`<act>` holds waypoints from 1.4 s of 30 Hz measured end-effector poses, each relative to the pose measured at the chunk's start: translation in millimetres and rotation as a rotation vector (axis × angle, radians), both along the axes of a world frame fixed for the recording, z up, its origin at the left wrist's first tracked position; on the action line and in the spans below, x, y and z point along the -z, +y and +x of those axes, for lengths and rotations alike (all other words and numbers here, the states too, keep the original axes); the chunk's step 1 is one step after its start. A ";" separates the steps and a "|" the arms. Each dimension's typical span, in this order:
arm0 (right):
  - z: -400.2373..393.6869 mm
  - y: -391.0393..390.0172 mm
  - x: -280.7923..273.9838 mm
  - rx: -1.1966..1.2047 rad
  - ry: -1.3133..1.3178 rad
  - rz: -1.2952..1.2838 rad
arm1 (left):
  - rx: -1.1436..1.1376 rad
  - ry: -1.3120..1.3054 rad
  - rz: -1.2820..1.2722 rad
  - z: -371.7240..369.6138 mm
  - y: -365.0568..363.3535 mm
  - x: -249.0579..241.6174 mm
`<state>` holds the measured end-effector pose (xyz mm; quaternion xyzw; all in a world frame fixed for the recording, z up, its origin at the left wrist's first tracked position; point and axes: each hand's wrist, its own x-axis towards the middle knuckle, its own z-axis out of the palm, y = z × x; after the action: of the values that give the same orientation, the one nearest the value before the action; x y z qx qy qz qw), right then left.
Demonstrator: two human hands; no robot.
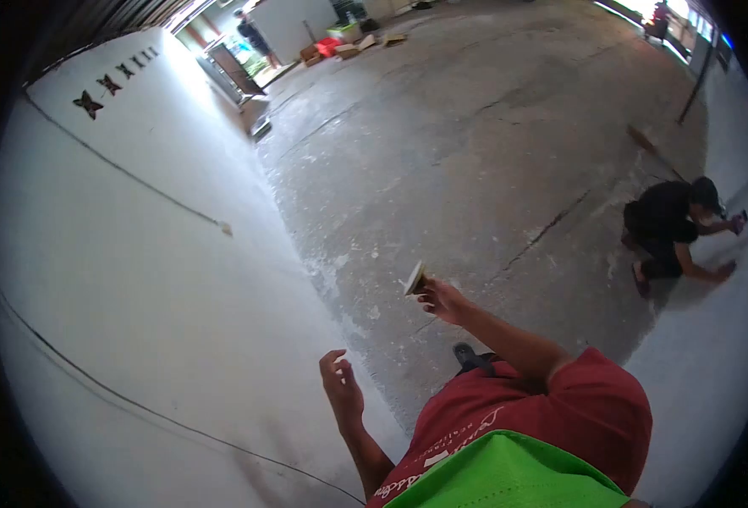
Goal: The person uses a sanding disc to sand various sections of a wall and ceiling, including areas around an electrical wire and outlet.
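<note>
My right hand [444, 302] is raised over the concrete floor, its fingers closed around a small flat tool [415, 278] with a pale face and a darker back. That pale face points left, toward the white wall [154, 279]. Lower down and close to the wall is my left hand [342, 389]; its fingers are loosely bent, with nothing visible in them.
Cables [129, 176] run along the left wall, one ending at a small fitting [226, 229]. At right a person [670, 220] crouches against the other wall, near a broom [653, 152]. Boxes and a red item [327, 46] lie at the back, where another person [254, 35] stands.
</note>
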<state>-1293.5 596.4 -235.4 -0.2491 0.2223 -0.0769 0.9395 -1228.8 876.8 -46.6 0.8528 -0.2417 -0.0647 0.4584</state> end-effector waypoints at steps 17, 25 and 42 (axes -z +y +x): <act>-5.1 -72.2 -46.1 0.055 -0.158 -0.037 | 0.148 0.044 0.048 38.3 -99.8 -11.5; -5.2 -96.1 -42.3 0.259 -0.106 0.134 | 0.293 0.017 -0.001 75.5 -131.8 -14.4; 163.5 -127.6 -22.4 0.403 0.040 0.082 | 0.232 0.021 -0.037 287.9 -97.6 11.0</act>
<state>-1129.9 468.7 -213.0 -0.1625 0.2892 -0.2494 0.9098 -940.9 779.1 -57.6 0.8097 -0.3350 -0.1220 0.4661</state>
